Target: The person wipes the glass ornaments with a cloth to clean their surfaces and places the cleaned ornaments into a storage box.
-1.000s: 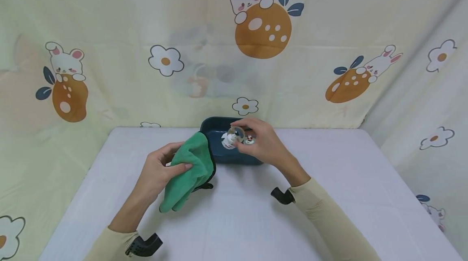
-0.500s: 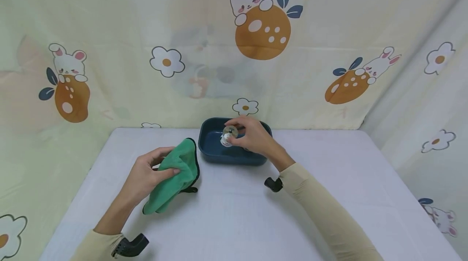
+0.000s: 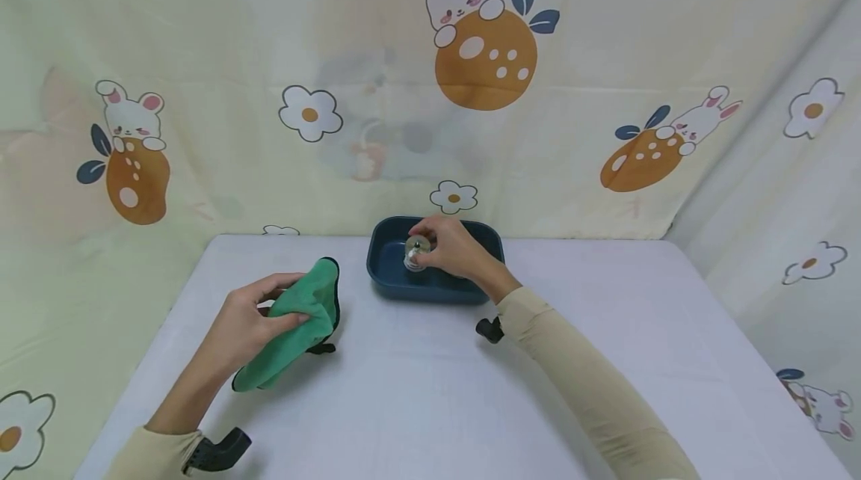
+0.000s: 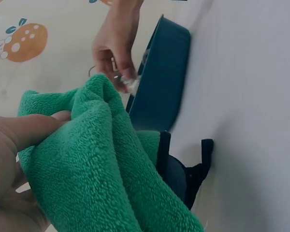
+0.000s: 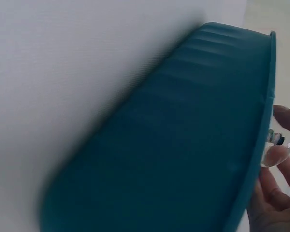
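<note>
My left hand grips a folded green cloth with dark edging, held over the left part of the table. In the left wrist view the thumb presses into the plush cloth, and a dark loop hangs from its edge. At the back, my right hand reaches over a dark blue basin. Its thumb and fingers hold a small snow globe by its clear ball. In the right wrist view the globe shows just past the basin's rim, with a small figure inside.
The white-covered table ends at a curtain printed with rabbits and flowers, close behind the basin. A black wrist mount sits at the left cuff, and another mount is at the right.
My left hand has drawn the cloth leftward, away from the basin. My right hand has shifted slightly left with the snow globe; a second globe seen earlier in the basin is now hidden.
</note>
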The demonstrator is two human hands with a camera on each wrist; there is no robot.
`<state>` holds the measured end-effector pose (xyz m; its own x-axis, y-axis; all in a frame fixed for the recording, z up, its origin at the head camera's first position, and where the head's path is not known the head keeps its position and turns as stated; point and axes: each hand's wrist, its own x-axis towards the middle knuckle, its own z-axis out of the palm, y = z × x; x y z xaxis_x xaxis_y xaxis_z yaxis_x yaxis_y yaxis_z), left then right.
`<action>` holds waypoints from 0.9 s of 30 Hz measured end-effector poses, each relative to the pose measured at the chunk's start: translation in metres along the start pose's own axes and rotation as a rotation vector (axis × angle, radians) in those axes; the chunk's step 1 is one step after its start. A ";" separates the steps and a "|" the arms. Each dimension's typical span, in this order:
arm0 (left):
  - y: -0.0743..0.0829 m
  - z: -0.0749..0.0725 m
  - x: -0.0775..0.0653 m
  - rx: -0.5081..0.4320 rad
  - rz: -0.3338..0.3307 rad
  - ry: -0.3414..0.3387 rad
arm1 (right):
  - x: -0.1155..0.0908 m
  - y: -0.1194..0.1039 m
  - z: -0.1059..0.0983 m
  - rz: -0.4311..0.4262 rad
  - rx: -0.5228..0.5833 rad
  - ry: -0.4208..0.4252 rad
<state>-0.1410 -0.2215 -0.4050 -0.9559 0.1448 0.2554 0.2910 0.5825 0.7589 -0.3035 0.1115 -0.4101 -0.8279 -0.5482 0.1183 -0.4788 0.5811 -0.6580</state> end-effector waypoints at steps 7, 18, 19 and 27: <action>0.002 -0.008 -0.001 0.089 0.066 -0.011 | 0.004 0.007 0.006 0.056 -0.061 -0.023; -0.002 0.036 -0.007 0.161 0.114 -0.221 | 0.001 0.006 0.009 0.140 -0.161 -0.070; -0.002 0.041 -0.008 0.193 0.135 -0.234 | 0.002 0.005 0.008 0.146 -0.169 -0.077; -0.010 0.058 -0.010 0.486 0.229 -0.291 | -0.013 -0.007 -0.003 0.133 -0.193 -0.069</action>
<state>-0.1365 -0.1827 -0.4497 -0.8626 0.4819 0.1541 0.5048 0.7990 0.3268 -0.2901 0.1162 -0.4045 -0.8685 -0.4954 -0.0157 -0.4193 0.7513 -0.5097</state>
